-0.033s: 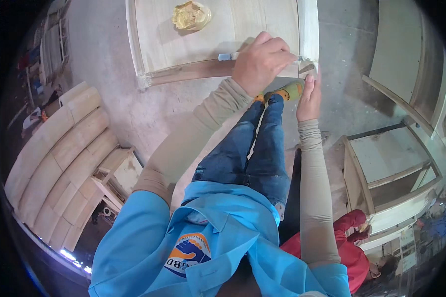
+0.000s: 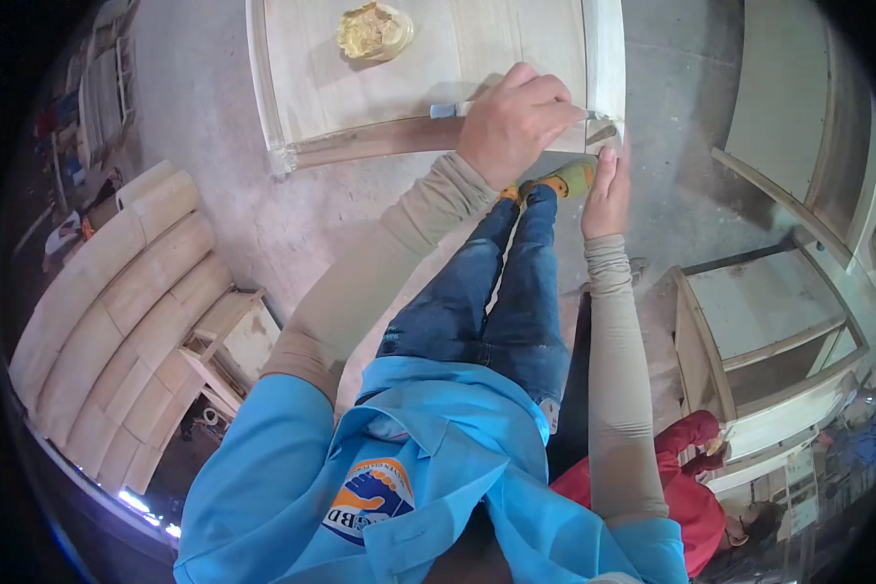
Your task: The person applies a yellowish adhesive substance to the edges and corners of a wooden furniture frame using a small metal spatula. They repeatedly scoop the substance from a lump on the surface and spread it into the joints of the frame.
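Note:
My left hand (image 2: 518, 122) is closed around a slim hand tool (image 2: 444, 111) with a blue-grey handle end sticking out on the left. The tool's thin tip meets the near right corner of a pale wooden furniture piece (image 2: 438, 73). A dark brown mark (image 2: 602, 133) shows on that corner, just below the tip. Against the same corner rests my right hand (image 2: 606, 195), its thumb and fingers stretched out and partly hidden behind the edge. Up on the panel stands a small tub (image 2: 375, 32) with a crumpled tan lining or contents; which one I cannot tell.
Slatted wooden furniture (image 2: 117, 321) stands on the left. At right are an unfinished wooden cabinet (image 2: 759, 311) and a large pale panel (image 2: 774, 107). A person in red (image 2: 686, 487) works close by at lower right. Grey concrete floor (image 2: 360, 204) lies between.

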Demonstrator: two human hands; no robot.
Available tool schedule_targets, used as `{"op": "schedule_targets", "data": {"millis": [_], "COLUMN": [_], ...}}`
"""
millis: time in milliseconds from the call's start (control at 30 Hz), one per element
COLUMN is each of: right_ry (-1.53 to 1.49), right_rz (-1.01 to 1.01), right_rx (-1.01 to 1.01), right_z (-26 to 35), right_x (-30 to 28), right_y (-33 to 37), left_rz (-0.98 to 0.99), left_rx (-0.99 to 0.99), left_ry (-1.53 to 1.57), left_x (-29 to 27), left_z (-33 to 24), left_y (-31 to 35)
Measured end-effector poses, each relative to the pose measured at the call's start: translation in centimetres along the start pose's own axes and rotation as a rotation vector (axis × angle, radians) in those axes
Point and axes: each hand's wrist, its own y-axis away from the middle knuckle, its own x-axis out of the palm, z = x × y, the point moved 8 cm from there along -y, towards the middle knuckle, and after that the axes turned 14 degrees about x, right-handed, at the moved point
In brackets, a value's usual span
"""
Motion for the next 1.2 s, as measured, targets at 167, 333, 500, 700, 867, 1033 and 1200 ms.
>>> {"op": "schedule_targets", "data": {"millis": [167,333,500,700,867,1033,1200], "right_ry": [0.043,0.043,0.041,0.019,0.023,0.037,0.061], "right_rz": [-0.021,-0.012,-0.008,0.014,0.02,0.033,0.028], "right_rx": [-0.03,-0.044,-0.053,-0.029,-0.035,-0.026,-0.02], "right_z": [0.1,0.1,-0.1,0.0,-0.1,0.1,-0.5], "right_x": [0.0,0.0,0.0,0.1,0.3,0.3,0.2], "right_y": [-0.1,-0.1,-0.1,0.0,-0.2,0.0,-0.2], "left_rz": [0.051,0.111,0.084,0.165,0.134,0.218,0.139], "left_rx": [0.075,0.09,-0.004,-0.02,-0.042,-0.01,-0.046], "left_ry": [-0.077,-0.082,0.074,0.152,0.174,0.197,0.173], "left_x": [0.8,0.9,0.2,0.6,0.6,0.4,-1.2], "left_z": [-0.6,-0.8,0.4,0.5,0.9,0.9,1.9], "left_y": [-0.3,-0.1,-0.6,-0.7,-1.3,-1.2,0.0]}}
